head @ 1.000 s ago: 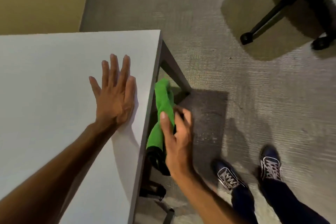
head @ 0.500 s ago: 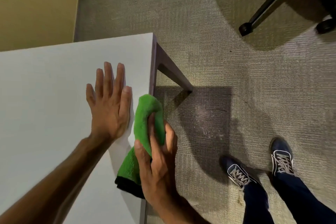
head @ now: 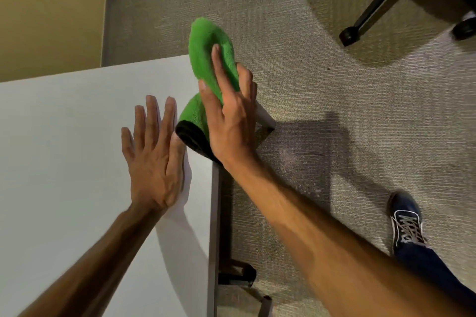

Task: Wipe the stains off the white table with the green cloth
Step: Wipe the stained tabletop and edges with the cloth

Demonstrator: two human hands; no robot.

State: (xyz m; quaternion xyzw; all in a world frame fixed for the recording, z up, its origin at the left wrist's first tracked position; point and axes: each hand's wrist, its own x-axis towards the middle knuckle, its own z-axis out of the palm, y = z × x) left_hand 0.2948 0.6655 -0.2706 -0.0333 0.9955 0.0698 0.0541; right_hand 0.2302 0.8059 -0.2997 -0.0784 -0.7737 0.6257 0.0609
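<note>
1. Pressing flat, the left hand [head: 154,162] lay with fingers spread, gripping nothing, on the white worktop [head: 64,149].
2. The right hand [head: 229,121] clasped the green cloth [head: 206,51] at the worktop's 2 o'clock corner, overhanging the carpet [head: 334,110].

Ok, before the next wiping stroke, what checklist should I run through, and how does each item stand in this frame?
1. Green cloth in the right hand: ok, fingers pressed on it.
2. Cloth flat on the white table: not ok, it is at the right edge and mostly past it.
3. Left hand steadying the table: ok, flat on top, beside the cloth.
4. Stains located: cannot tell, none visible on the top.
5. Path across the table free of objects: ok.
</note>
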